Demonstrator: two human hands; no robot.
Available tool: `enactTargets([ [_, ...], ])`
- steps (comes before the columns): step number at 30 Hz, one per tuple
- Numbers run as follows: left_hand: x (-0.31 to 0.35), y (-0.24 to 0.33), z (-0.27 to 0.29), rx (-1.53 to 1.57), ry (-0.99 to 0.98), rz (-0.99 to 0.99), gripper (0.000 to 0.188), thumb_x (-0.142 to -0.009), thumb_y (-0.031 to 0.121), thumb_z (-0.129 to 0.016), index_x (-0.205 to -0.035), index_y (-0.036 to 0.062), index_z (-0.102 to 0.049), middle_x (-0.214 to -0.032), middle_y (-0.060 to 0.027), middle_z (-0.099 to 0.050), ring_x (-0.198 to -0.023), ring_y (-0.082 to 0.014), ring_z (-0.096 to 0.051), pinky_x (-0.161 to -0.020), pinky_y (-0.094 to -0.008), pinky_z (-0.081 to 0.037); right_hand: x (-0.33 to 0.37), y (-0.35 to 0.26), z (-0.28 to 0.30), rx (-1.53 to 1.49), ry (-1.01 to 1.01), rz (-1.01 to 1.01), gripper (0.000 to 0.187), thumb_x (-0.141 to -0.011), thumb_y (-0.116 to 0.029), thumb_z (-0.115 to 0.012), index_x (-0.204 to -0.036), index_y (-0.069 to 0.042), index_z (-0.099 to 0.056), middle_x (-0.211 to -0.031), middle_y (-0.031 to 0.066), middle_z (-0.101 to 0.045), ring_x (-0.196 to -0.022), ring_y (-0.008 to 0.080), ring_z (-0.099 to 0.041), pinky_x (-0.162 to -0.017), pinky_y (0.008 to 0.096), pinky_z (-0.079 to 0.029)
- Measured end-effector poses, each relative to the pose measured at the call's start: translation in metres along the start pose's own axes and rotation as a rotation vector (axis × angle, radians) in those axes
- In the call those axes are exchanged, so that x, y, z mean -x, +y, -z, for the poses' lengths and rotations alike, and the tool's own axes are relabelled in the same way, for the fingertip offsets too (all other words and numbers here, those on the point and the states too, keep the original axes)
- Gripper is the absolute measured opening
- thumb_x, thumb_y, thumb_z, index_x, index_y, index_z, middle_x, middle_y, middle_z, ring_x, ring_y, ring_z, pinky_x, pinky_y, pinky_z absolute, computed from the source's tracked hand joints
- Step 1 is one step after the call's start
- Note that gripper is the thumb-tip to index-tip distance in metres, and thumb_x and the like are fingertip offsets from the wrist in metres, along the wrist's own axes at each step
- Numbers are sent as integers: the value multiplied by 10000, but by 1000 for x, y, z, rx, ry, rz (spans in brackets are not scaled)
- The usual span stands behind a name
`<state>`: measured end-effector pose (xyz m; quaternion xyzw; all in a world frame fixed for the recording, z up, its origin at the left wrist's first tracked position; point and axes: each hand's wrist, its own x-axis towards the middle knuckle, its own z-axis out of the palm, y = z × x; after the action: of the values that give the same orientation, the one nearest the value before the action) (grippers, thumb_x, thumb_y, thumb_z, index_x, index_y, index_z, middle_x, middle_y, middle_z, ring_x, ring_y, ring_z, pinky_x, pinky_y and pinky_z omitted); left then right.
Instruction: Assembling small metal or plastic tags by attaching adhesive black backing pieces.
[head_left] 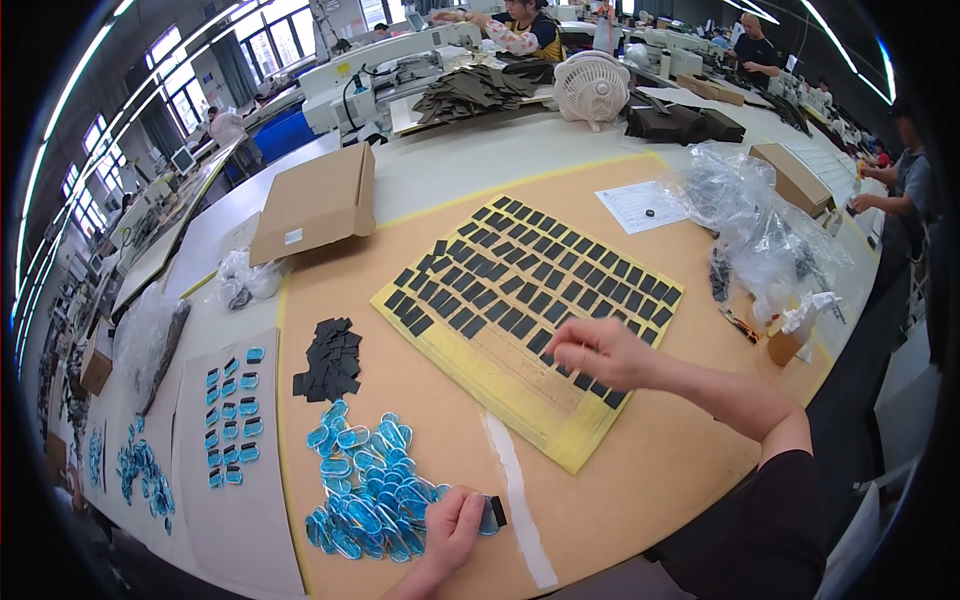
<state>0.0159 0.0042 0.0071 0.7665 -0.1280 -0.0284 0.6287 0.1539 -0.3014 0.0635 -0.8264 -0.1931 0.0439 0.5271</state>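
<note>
My left hand [455, 525] is closed at the near edge of a heap of shiny blue oval patches [370, 505]. Out of its fingers, to the right, sticks an oval patch [489, 518] with a black strip at its end. My right hand [600, 352] hovers over a yellow board [545, 425], fingers curled into a pinch; whatever they hold, if anything, is hidden. Rows of small black rectangular pieces [540, 303] cover the board's far part, while its near left part shows bare yellow. Left of the board lies a pile of loose black pieces [330, 360].
On a grey sheet [250, 520] at left stand rows of blue ovals with black strips [231, 428]. A white paper strip [518, 500] lies nearby. Around the table are a cardboard box [315, 205], plastic bags [760, 220], an amber bottle [787, 345] and a white fan [592, 90]. People work beyond.
</note>
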Motion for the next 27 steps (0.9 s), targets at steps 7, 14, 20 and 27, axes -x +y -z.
enactTargets([
  [7, 12, 9, 4, 52, 124, -52, 219, -986, 136, -523, -826, -3, -575, -647, -40, -552, -597, -77, -502, -529, -255, -404, 60, -60, -131, 70, -594, 69, 334, -966, -361, -566, -905, -42, -644, -664, 80, -588, -587, 174, -546, -563, 332, -425],
  [14, 20, 19, 17, 191, 17, -151, 258, -999, 154, -484, -795, 8, -540, -657, 2, -514, -608, -48, -452, -531, -240, -381, 79, -67, -163, -416, -366, 15, 277, -992, -220, -546, -819, -11, -602, -725, -3, -590, -671, 61, -511, -603, 233, -416],
  [20, 21, 16, 19, 314, -52, -93, 277, -1008, 191, -474, -786, 35, -534, -694, 16, -522, -658, -44, -482, -560, -224, -392, 82, -59, -177, -529, -309, -56, 278, -998, -257, -526, -815, -57, -583, -717, -21, -541, -663, 55, -459, -597, 215, -378],
  [27, 24, 6, 15, 517, -93, 44, 281, -1023, 227, -451, -836, 48, -561, -720, 28, -542, -680, -42, -501, -580, -214, -405, 93, -53, -188, -928, -237, -242, 230, -981, -233, -536, -817, -82, -587, -707, -26, -505, -646, 61, -434, -588, 209, -344],
])
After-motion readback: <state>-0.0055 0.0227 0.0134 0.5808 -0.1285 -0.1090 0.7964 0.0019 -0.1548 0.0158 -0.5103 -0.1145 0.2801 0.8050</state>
